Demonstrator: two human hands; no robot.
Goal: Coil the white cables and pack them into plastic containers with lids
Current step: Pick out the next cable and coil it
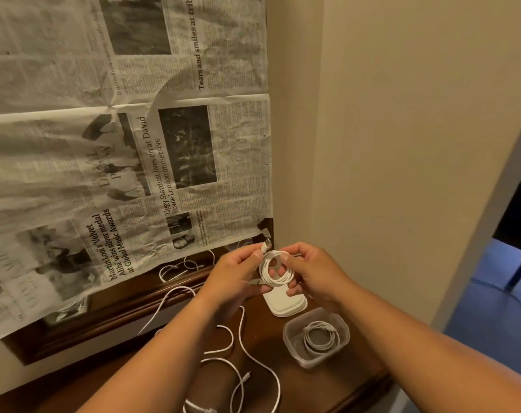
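Just two coils [275,271], one container [295,342].

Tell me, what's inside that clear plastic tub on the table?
One coiled white cable lies on the floor of the lidless clear tub. Its plug ends cannot be made out, and the tub floor under the coil is covered.

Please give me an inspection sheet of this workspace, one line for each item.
Surface: dark brown wooden table, cables lying on it.
Job's things: open clear rectangular plastic container holding a packed coiled white cable; white rectangular plastic lid beyond it.
Clutter: nothing seen.
Grippers: left hand pinches the plug end; right hand grips the hand-held white cable coil.
Cables: loose white cables sprawl uncoiled on the table.
Surroundings: printed newspaper sheets over a framed panel; beige wall; doorway right.
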